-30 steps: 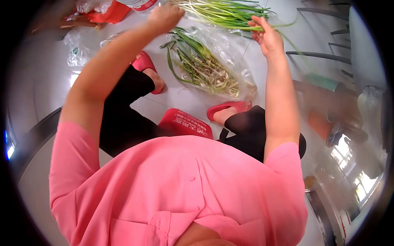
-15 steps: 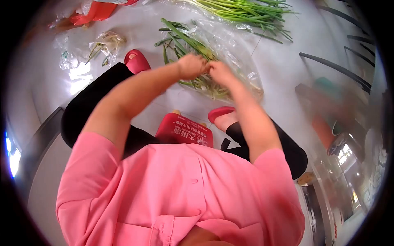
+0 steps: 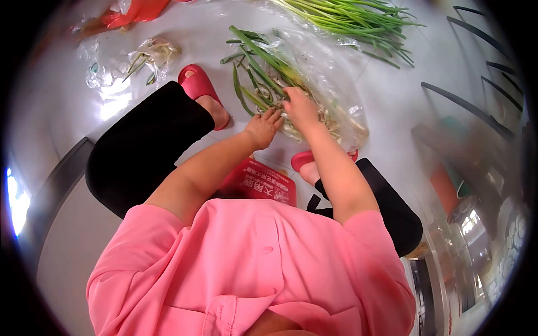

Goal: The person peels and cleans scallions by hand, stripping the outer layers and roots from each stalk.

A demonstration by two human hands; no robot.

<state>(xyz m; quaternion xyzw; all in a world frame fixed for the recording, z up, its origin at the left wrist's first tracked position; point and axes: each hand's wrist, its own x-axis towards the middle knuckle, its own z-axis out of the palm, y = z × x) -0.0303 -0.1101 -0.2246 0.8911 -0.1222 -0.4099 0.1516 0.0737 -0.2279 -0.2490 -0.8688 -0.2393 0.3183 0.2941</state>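
A pile of untrimmed green onions [image 3: 259, 67] with brownish roots and dry skins lies on a clear plastic bag [image 3: 330, 75] on the floor. My left hand [image 3: 263, 129] is at the pile's near left edge, its fingers apart and nothing held. Over the middle of the pile, my right hand [image 3: 301, 108] has its fingers closed at the stalks; what lies between them is too small to make out. Farther up, a bundle of cleaner green onions [image 3: 353, 21] rests on plastic, touched by neither hand.
A red printed box or stool [image 3: 266, 180] stands between my legs. Red slippers [image 3: 197, 84] are on my feet. At the upper left lie a small bag of scraps [image 3: 157, 53] and a red bag [image 3: 134, 12]. Dark curved metal bars [image 3: 465, 105] are at the right.
Both hands have come down from the far green onion bundle to the untrimmed pile. They met over it half a second ago and are now apart, the left one opened. The view has shifted slightly.
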